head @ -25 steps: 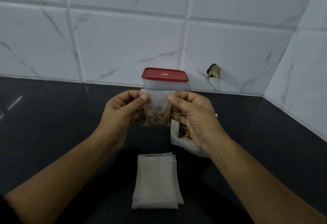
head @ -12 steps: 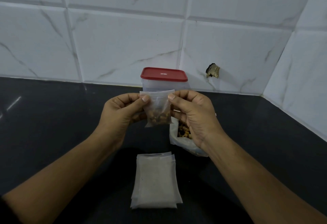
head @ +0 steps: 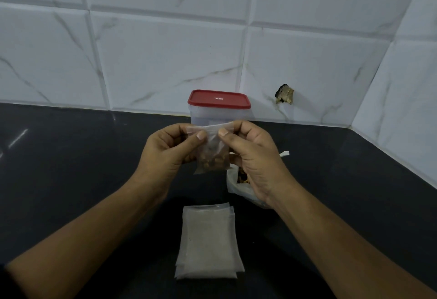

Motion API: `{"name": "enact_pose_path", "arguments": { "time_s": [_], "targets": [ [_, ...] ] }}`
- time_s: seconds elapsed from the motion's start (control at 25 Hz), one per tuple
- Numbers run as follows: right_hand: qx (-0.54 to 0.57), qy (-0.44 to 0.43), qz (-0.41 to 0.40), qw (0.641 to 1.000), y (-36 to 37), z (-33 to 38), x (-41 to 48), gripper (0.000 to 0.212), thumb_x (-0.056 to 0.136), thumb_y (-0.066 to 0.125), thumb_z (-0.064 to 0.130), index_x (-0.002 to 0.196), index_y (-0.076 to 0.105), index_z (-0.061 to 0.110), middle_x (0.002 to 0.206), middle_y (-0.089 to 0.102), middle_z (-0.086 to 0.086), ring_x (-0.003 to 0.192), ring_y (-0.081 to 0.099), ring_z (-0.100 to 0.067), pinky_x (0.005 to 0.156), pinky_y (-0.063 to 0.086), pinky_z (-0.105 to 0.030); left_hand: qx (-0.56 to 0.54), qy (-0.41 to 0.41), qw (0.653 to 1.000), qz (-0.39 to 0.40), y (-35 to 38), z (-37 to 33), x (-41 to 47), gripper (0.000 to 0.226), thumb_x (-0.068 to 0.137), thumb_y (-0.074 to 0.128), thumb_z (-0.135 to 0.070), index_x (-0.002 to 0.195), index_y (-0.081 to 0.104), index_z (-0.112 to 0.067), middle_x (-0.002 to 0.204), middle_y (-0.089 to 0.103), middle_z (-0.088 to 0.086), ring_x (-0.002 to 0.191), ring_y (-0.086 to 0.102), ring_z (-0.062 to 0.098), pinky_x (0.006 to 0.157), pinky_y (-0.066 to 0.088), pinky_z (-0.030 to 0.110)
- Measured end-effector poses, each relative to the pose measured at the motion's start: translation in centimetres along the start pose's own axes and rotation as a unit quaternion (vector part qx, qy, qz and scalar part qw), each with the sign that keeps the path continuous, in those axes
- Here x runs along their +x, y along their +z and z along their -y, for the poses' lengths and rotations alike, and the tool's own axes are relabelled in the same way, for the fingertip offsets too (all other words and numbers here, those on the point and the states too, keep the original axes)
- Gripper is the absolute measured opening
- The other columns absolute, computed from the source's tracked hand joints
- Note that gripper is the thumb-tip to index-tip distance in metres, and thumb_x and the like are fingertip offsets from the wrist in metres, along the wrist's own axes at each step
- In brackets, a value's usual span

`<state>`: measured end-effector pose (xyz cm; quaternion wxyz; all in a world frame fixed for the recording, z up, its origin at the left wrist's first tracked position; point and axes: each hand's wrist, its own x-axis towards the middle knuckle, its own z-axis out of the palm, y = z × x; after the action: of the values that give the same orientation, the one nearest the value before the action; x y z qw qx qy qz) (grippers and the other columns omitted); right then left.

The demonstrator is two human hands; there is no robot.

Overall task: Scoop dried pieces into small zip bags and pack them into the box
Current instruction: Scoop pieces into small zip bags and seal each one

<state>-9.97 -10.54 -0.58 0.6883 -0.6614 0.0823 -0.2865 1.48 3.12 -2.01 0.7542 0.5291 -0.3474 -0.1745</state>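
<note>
Countertop (head: 59, 168), black and glossy, takes up the left of the view, with a white marbled tile wall (head: 142, 62) behind it. The left hand (head: 165, 154) is raised above the counter, its thumb on the near face and its curled fingers on the far face of a small zip bag (head: 212, 154), pinching the bag's top left corner. The bag hangs upright between the two hands, off the counter, with its top strip stretched from one hand to the other and brown dried pieces (head: 212, 163) settled in its lower half. Right behind it stands a clear box (head: 218, 115) with a red lid (head: 218, 98) closed on top, set against the wall. Nearer the person, between the forearms, a stack of empty bags (head: 208, 244) lies flat on the counter. The right hand (head: 255, 157) pinches the bag's top right corner in the same way, thumb in front and fingers curled behind. Under that hand and partly hidden by it sits a bigger open bag (head: 234, 186) showing more brown pieces. Farther right, a dark chipped hole (head: 285, 98) marks the wall.
</note>
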Motion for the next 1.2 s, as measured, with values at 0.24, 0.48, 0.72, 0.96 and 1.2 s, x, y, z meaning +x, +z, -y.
{"name": "enact_pose_path", "arguments": {
  "time_s": [0.24,0.48,0.72,0.96,1.2],
  "targets": [
    [-0.014,-0.006,0.0,1.0,0.09,-0.3,-0.11,0.004,0.1,0.066,0.011,0.101,0.07,0.011,0.103,0.075,-0.011,0.099,0.074,-0.025,0.082,0.065,-0.044,0.022,0.003,0.999,0.024,0.28,0.45,-0.18,0.032,0.088,0.067,-0.025,0.112,0.067,-0.003,0.107,0.076,0.015,0.098,0.074,0.025,0.082,0.063,0.038],
    [-0.039,0.009,0.022,0.999,0.27,-0.42,-0.13,0.016,0.099,0.068,0.014,0.112,0.07,0.005,0.106,0.077,-0.015,0.103,0.075,-0.028,0.094,0.061,-0.05,0.046,-0.002,0.999,0.019,0.11,0.45,-0.05,0.027,0.088,0.068,-0.025,0.106,0.069,-0.005,0.099,0.076,0.012,0.093,0.073,0.025,0.082,0.06,0.04],
    [-0.031,0.001,0.028,0.999,0.15,-0.3,-0.02,0.009,0.099,0.068,0.014,0.105,0.072,0.01,0.106,0.077,-0.015,0.102,0.075,-0.027,0.092,0.063,-0.047,0.049,0.007,0.999,0.023,-0.06,0.43,0.1,0.022,0.09,0.068,-0.021,0.104,0.071,-0.005,0.098,0.076,0.013,0.092,0.074,0.025,0.079,0.06,0.038],
    [-0.016,0.001,-0.02,1.0,-0.1,0.08,0.03,0.004,0.095,0.073,0.01,0.095,0.073,0.007,0.095,0.078,-0.016,0.089,0.077,-0.026,0.078,0.064,-0.035,0.052,0.006,0.999,0.001,-0.15,0.38,0.16,0.025,0.086,0.072,-0.019,0.104,0.072,-0.002,0.101,0.078,0.014,0.096,0.075,0.027,0.081,0.06,0.038],
    [0.001,-0.003,0.0,1.0,-0.33,0.33,0.07,0.008,0.093,0.075,0.013,0.1,0.073,0.01,0.102,0.077,-0.013,0.098,0.075,-0.026,0.079,0.064,-0.037,-0.034,-0.014,0.999,0.006,-0.43,-0.14,0.16,0.007,0.082,0.072,-0.017,0.086,0.07,-0.011,0.097,0.077,0.007,0.091,0.075,0.019,0.073,0.06,0.029]
  ]
}}
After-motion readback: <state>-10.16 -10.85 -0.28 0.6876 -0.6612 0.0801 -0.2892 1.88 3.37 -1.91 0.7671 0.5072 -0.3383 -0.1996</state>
